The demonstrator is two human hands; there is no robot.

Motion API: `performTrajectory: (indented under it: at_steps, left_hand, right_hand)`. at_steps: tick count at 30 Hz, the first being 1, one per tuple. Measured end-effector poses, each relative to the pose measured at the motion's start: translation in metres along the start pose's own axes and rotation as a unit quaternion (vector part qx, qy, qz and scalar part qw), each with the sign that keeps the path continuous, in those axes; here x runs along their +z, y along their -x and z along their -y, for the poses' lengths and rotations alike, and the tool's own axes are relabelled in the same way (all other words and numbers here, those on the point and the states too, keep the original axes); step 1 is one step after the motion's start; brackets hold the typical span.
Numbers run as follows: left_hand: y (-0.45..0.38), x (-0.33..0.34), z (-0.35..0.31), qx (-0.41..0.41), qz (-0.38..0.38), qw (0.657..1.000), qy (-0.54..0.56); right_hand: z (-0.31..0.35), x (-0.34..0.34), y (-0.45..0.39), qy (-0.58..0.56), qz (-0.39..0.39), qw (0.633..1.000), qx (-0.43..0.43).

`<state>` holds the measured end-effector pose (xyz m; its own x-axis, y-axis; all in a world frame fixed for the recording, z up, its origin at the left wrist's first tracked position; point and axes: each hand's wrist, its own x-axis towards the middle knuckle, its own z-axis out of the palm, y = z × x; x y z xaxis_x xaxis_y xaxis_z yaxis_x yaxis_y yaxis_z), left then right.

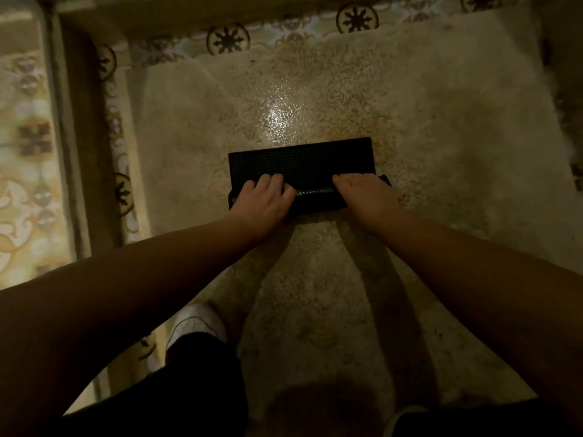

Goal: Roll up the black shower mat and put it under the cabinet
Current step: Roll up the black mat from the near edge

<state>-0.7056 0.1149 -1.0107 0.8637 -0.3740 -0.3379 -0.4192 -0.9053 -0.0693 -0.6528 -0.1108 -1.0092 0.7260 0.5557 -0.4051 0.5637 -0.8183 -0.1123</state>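
The black shower mat (303, 162) lies on the speckled floor in the middle of the head view. Its near part is wound into a thick roll; a short flat strip with a dotted texture stretches beyond the roll. My left hand (263, 200) presses on the left end of the roll, fingers curled over its top. My right hand (367, 197) rests on the right end the same way. Both palms hide the ends of the roll. No cabinet can be made out.
The wet, shiny terrazzo floor (284, 99) spreads all round the mat. A raised tiled ledge with dark flower patterns (227, 39) runs along the far side and down the left. My white shoe (195, 323) stands at the lower left.
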Motion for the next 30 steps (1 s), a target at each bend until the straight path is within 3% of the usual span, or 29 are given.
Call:
performTrajectory:
  at_steps: [3,7,10,16,19,22,25,30]
  left_hand:
    - [-0.008,-0.005,0.01,0.009,0.027,0.999,0.045]
    - [-0.011,-0.011,0.019,0.005,0.032,0.992,0.126]
    - [-0.012,-0.01,0.021,-0.003,0.003,0.984,0.176]
    - [-0.008,-0.002,0.007,-0.061,-0.013,0.994,0.086]
    - [-0.016,-0.01,0.021,-0.018,0.003,0.996,0.083]
    - [-0.021,-0.017,0.03,-0.006,-0.002,0.992,0.126]
    - [-0.026,-0.018,0.032,-0.023,0.0,0.989,0.149]
    - [-0.04,-0.021,0.043,-0.033,0.05,0.987,0.147]
  right_hand:
    - [-0.003,-0.012,-0.009,-0.028,0.032,0.999,0.012]
    - [0.007,-0.011,0.006,0.006,-0.056,0.998,-0.012]
    - [0.013,-0.008,0.009,0.026,-0.064,0.997,-0.025]
    - [0.006,-0.022,-0.01,-0.031,-0.013,0.999,0.021]
    - [0.004,-0.024,-0.019,-0.069,0.003,0.997,0.032]
    - [-0.001,-0.022,-0.021,-0.115,-0.028,0.992,0.04]
    - [-0.002,-0.007,-0.003,-0.026,-0.094,0.995,-0.024]
    - [0.004,0.002,-0.012,-0.029,-0.108,0.993,0.022]
